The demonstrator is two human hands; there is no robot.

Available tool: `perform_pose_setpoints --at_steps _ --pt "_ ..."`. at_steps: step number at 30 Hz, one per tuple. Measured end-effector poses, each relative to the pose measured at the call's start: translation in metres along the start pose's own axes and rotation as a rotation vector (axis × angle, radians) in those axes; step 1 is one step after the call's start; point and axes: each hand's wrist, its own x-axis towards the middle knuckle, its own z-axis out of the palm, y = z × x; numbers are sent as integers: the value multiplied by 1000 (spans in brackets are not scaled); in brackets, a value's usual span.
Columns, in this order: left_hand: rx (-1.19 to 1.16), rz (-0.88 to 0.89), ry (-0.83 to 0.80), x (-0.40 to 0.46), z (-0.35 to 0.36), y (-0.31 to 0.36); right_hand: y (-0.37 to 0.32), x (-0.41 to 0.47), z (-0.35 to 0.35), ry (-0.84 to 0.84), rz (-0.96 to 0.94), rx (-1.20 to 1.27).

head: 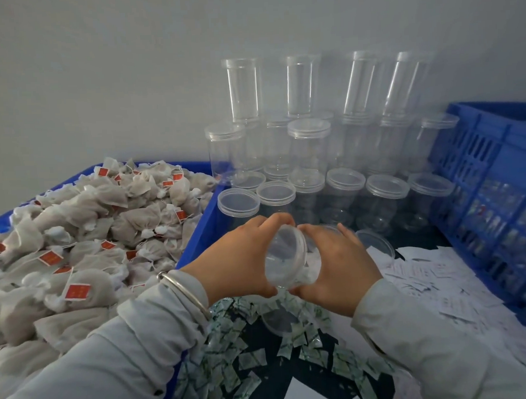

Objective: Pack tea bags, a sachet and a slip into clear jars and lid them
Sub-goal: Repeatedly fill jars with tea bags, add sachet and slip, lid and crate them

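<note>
A clear jar lies tilted between both hands, its lidded end pointing up and away from me. My left hand grips the jar from the left and my right hand grips it from the right. Tea bags with red tags fill a blue bin at the left. Green-and-white sachets lie scattered on the dark table below my hands. White paper slips are spread out at the right. A loose clear lid lies just past my right hand, and another lid rests among the sachets.
Stacked lidded clear jars stand against the wall behind my hands, several rows deep. A blue slatted crate borders the right side. A silver bangle circles my left wrist.
</note>
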Motion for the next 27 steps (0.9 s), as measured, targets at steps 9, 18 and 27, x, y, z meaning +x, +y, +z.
perform_pose_setpoints --at_steps 9,18,27 --pt "-260 -218 -61 4 0 7 -7 -11 2 214 -73 -160" --pt "-1152 -752 -319 3 -9 -5 9 -2 6 519 -36 -241" --pt "-1106 -892 217 12 -8 -11 45 -26 13 543 356 64"
